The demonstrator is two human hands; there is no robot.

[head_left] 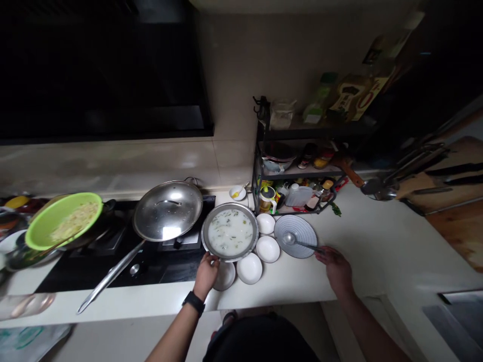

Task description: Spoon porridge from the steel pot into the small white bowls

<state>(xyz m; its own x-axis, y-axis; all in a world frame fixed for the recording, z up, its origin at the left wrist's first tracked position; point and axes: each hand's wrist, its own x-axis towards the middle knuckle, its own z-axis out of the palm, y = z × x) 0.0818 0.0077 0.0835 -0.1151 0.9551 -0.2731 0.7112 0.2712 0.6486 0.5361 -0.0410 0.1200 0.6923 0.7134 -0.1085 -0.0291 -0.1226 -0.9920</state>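
Note:
A metal basin point(204, 232) holds cloudy whitish soup with green bits. At its near left rim is my left hand point(207, 274), fingers closed on the edge; a dark watch is on that wrist. My right hand point(337, 270) grips the handle of a ladle point(290, 238), whose head rests in a wide grey-blue patterned bowl point(305, 232). Several small white bowls stand close around the basin, including one bowl point(249, 268) in front, another bowl point(267, 249) to the right, and a bowl point(224, 276) partly behind my left hand.
A lidded pan point(169, 208) sits on the black stove, its long handle pointing toward me. To its left is a green colander point(41, 226) with pale shredded food. A small bowl with a spoon point(237, 193) and a condiment rack point(287, 173) stand along the wall.

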